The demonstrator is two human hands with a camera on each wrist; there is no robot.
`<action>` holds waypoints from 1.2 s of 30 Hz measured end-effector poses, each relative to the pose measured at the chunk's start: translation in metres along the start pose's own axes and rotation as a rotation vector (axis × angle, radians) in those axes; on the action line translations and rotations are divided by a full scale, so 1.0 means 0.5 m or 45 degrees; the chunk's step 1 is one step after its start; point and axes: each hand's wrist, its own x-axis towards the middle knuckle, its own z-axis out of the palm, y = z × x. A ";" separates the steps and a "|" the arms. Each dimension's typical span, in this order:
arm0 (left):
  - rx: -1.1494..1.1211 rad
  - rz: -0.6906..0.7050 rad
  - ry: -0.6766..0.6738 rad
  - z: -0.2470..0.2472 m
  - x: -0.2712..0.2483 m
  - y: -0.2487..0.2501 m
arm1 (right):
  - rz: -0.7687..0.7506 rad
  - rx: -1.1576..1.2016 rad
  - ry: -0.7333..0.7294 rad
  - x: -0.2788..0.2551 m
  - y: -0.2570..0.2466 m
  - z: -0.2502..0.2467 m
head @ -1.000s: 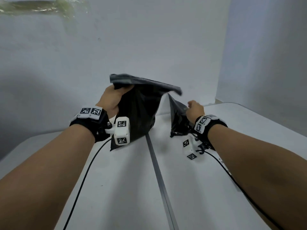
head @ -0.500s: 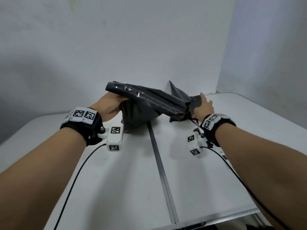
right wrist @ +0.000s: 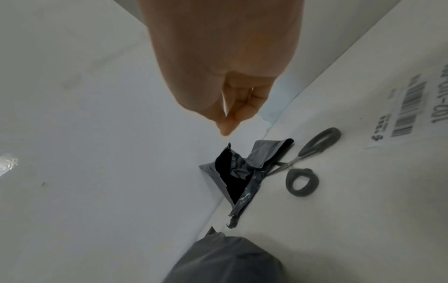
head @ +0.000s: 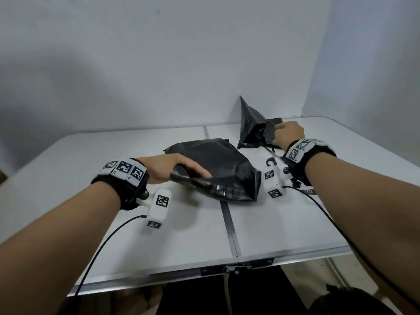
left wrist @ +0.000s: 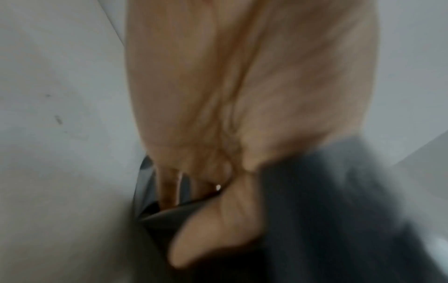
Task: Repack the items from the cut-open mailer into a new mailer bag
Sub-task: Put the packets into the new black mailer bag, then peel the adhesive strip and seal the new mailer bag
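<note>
A bulging black new mailer bag (head: 222,169) lies on the white table (head: 159,235) across its middle seam. My left hand (head: 181,169) grips the bag's open edge. The left wrist view shows the thumb (left wrist: 218,229) outside the bag (left wrist: 339,210) and the fingers inside its mouth. The crumpled cut-open mailer (head: 252,126) stands at the back right with a peak sticking up. My right hand (head: 286,133) is just beside it. In the right wrist view its fingers (right wrist: 227,118) are curled and hold nothing, a little apart from the torn mailer (right wrist: 237,172).
Grey-handled scissors (right wrist: 305,166) lie right beside the cut-open mailer, partly under my right wrist in the head view (head: 270,162). A barcode label (right wrist: 412,107) is stuck on the table farther right. Walls close in behind and to the right. The table's front edge (head: 227,267) is near me.
The new mailer bag, held up in the air before, has come down flat on the table with my left hand. My right hand moved back and right, and the cut-open mailer now stands on the table.
</note>
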 end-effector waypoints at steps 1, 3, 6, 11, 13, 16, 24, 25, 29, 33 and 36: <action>-0.014 -0.086 -0.093 0.011 -0.002 -0.002 | -0.003 0.027 0.006 -0.001 0.001 -0.004; 0.030 -0.213 -0.173 0.015 -0.002 -0.004 | -0.015 0.094 0.021 0.006 0.003 -0.018; -0.064 -0.259 0.112 0.009 0.003 0.006 | -0.016 0.125 0.029 0.016 -0.005 -0.044; -0.053 -0.328 0.955 -0.030 0.040 -0.022 | -0.089 0.177 -0.132 0.014 -0.026 -0.020; 0.026 -0.503 1.059 -0.037 0.053 -0.046 | -0.068 0.171 -0.356 0.000 -0.030 0.009; 0.084 -0.657 0.967 -0.034 0.061 -0.069 | -0.026 0.130 -0.560 -0.016 -0.028 0.059; 0.132 -0.648 0.960 -0.073 0.070 -0.100 | -0.030 0.005 -0.791 -0.025 -0.035 0.133; 0.186 -0.656 0.985 -0.085 0.067 -0.108 | 0.009 0.031 -0.802 -0.021 -0.036 0.143; 0.369 -0.742 0.963 -0.125 0.071 -0.110 | 0.117 0.143 -0.853 0.014 -0.037 0.184; 0.824 -0.567 0.706 -0.138 0.116 -0.066 | 0.216 0.219 -0.767 0.053 -0.037 0.225; 1.004 -0.527 0.322 -0.119 0.147 -0.050 | 0.276 0.277 -0.700 0.073 -0.034 0.252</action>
